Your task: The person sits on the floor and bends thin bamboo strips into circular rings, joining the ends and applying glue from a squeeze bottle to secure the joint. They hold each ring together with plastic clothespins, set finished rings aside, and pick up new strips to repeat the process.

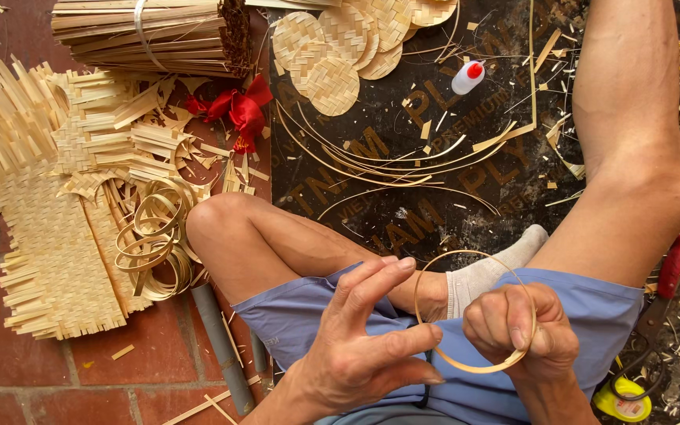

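Note:
My right hand (519, 332) grips a thin bamboo strip bent into a ring (442, 266), pinching it where the ends overlap at its lower right. My left hand (365, 338) is beside the ring with fingers spread; thumb and forefinger tips touch its left edge. Both hands hover over my lap, above blue shorts and a foot in a white sock (488, 274).
A black board (403, 118) on the brick floor carries long curved bamboo strips (371, 165), woven round discs (340, 47) and a small glue bottle with a red cap (467, 77). Woven mats (49, 228), coiled rings (151, 244), a strip bundle (143, 35) and red ribbon (238, 106) lie left. Red-handled scissors (674, 264) and a tape measure (623, 397) lie right.

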